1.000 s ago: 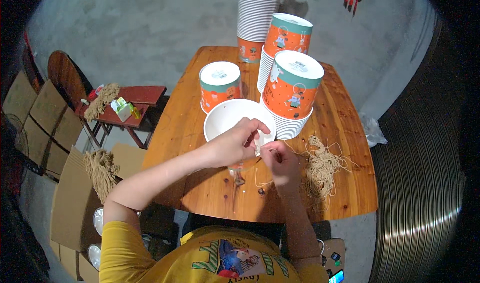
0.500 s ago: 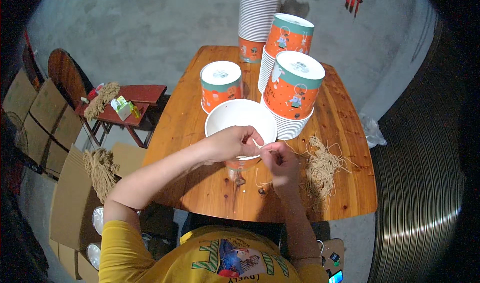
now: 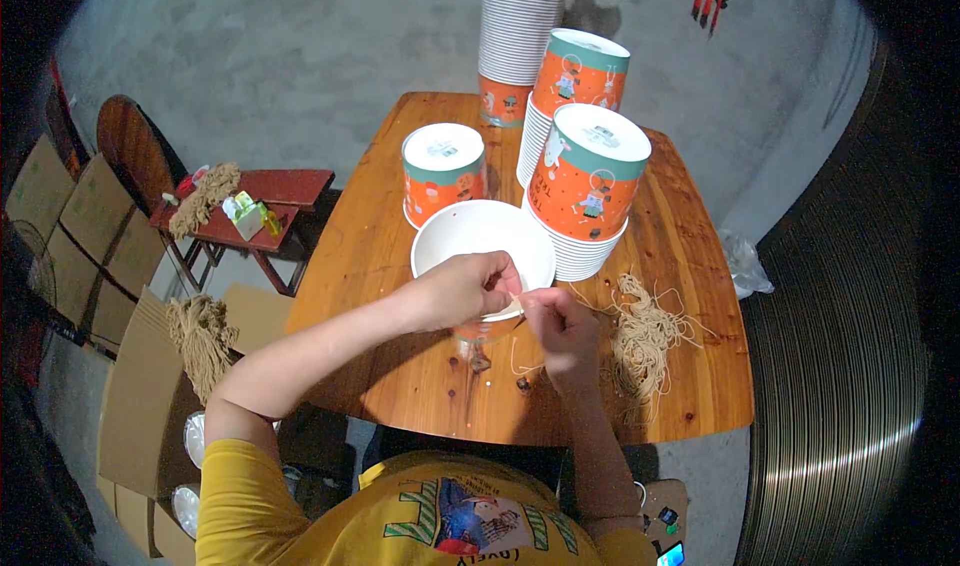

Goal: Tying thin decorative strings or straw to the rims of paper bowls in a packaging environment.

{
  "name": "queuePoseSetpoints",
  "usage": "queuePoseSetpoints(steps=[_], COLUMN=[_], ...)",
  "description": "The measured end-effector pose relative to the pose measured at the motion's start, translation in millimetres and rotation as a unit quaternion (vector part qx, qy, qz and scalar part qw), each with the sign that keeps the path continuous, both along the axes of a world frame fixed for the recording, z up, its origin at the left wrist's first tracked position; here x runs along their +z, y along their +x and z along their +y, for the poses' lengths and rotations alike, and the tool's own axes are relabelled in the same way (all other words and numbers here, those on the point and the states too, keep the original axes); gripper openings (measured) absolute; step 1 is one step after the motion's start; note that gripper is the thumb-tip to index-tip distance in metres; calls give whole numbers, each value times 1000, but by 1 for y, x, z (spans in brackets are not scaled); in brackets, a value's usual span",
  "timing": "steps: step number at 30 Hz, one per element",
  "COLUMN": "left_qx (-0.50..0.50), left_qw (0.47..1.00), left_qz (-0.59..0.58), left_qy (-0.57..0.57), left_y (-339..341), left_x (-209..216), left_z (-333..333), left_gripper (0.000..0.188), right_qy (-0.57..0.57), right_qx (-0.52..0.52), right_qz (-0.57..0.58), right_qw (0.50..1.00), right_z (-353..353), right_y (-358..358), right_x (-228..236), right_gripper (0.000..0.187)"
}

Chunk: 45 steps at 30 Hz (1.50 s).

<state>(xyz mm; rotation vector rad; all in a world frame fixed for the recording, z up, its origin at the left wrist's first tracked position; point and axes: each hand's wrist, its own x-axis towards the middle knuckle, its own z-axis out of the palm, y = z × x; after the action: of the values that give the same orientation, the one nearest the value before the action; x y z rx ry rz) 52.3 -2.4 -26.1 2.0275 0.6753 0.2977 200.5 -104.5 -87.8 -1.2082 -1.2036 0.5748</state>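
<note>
White and open-mouthed, one paper bucket (image 3: 478, 241) stood near the front edge of the wooden table (image 3: 690, 256), with three orange lidded buckets behind it and one tall stack of white cups at the far edge. The left hand (image 3: 468, 288) rested on its near rim, fingers pinched shut on a thin pale string (image 3: 535, 295) that the right hand (image 3: 560, 324) also nipped. One loose heap of twine (image 3: 640, 341) lay to the right, bare wood running on to that edge.
</note>
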Motion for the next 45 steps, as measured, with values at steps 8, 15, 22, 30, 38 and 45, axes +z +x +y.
queuePoseSetpoints(steps=[8, 15, 22, 30, 38, 45], left_qx=[3, -14, -5, -12, -56, -63], left_qw=[1000, 1000, 999, 999, 995, 988], left_qz=[-23, -16, -9, -20, 47, 21], left_qy=[8, -23, -41, -46, -63, -139], left_y=[0, 0, -1, 0, 5, 6], left_x=[5, 11, 1, -3, -2, -6], left_z=[-4, -10, -7, -5, 7, 10], left_gripper=[13, 15, 19, 19, 17, 11], right_qy=[-1, -27, -94, -59, -45, -74], right_qx=[-37, -12, 68, 47, 71, 28], right_qz=[-101, 32, 106, 145, 150, 160], right_qw=[994, 999, 988, 987, 985, 984], right_z=[-2, 7, 6, 6, 1, -2], right_y=[-6, -3, 9, 5, 2, 10], right_x=[16, 5, 1, 3, 12, 6], right_gripper=[3, 6, 17, 13, 15, 15])
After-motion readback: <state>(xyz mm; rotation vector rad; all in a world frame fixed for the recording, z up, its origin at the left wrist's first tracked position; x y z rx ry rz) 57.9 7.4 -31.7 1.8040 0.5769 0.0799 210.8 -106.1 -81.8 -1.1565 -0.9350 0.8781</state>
